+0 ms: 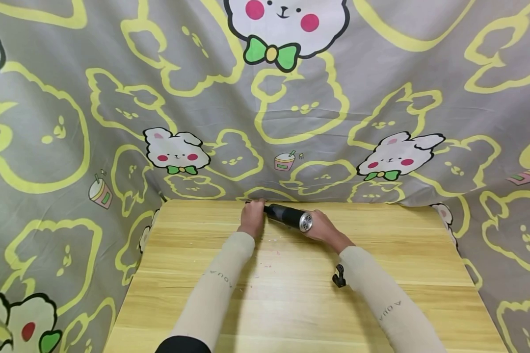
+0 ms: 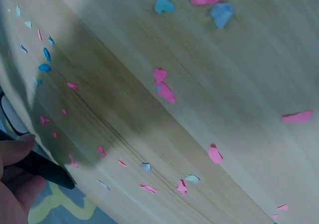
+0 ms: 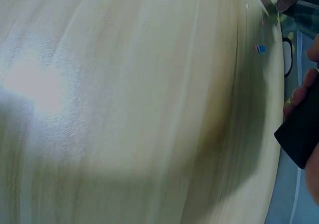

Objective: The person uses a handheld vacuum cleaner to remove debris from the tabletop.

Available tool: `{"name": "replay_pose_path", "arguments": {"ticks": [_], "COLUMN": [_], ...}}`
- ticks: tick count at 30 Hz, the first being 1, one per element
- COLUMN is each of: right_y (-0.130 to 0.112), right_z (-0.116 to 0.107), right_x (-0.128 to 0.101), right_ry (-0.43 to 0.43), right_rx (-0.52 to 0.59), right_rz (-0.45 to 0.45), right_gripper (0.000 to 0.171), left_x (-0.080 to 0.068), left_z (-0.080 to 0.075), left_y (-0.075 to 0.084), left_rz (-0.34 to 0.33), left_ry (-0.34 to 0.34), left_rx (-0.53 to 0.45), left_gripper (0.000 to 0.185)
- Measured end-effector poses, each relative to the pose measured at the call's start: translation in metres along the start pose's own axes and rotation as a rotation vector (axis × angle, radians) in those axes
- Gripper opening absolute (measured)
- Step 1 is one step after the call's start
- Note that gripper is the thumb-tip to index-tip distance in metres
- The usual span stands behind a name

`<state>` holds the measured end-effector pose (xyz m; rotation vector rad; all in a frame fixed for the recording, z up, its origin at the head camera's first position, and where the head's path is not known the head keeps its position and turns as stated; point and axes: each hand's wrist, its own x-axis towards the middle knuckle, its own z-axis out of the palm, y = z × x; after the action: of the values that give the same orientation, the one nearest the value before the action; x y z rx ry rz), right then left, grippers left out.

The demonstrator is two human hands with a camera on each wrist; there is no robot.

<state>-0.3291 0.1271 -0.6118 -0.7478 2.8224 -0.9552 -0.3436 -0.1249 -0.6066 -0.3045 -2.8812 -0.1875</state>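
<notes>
A black handheld vacuum (image 1: 287, 216) with a silver rear end lies across the far edge of the wooden table (image 1: 291, 299). My left hand (image 1: 252, 218) grips its thin nozzle; the left wrist view shows that hand (image 2: 12, 179) curled around the black nozzle (image 2: 47, 170). My right hand (image 1: 322, 228) holds the body at the silver end, seen as a black block (image 3: 301, 129) in the right wrist view. Small pink and blue paper scraps (image 2: 163, 84) lie scattered on the wood near the nozzle.
A grey cloth printed with yellow outlines and white bears (image 1: 291, 113) hangs behind and around the table. A small black clip-like object (image 1: 338, 276) sits by my right forearm. Bare wood stretches toward me.
</notes>
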Motion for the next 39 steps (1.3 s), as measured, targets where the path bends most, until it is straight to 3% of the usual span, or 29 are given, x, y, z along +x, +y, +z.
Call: {"name": "replay_pose_path", "arguments": {"ticks": [7, 15, 22, 28, 39], "right_y": [-0.004, -0.001, 0.002, 0.013, 0.025], "right_z": [-0.004, -0.004, -0.007, -0.008, -0.02], "right_x": [0.001, -0.008, -0.027, -0.045, -0.073], "right_ry": [-0.014, -0.001, 0.04, 0.076, 0.128], "right_rx": [0.09, 0.148, 0.192, 0.175, 0.298], "right_rz": [0.107, 0.12, 0.151, 0.203, 0.242], "right_gripper": [0.04, 0.042, 0.044, 0.049, 0.048], "left_x": [0.001, 0.002, 0.001, 0.001, -0.003], "left_z": [-0.004, -0.006, -0.002, 0.001, 0.002], "left_y": [-0.002, 0.005, 0.021, 0.041, 0.07], "left_rz": [0.002, 0.033, 0.054, 0.06, 0.116], "left_ry": [0.015, 0.003, -0.013, -0.073, -0.089], "left_rx": [-0.06, -0.1, -0.077, -0.046, -0.056], "left_gripper": [0.018, 0.019, 0.016, 0.021, 0.021]}}
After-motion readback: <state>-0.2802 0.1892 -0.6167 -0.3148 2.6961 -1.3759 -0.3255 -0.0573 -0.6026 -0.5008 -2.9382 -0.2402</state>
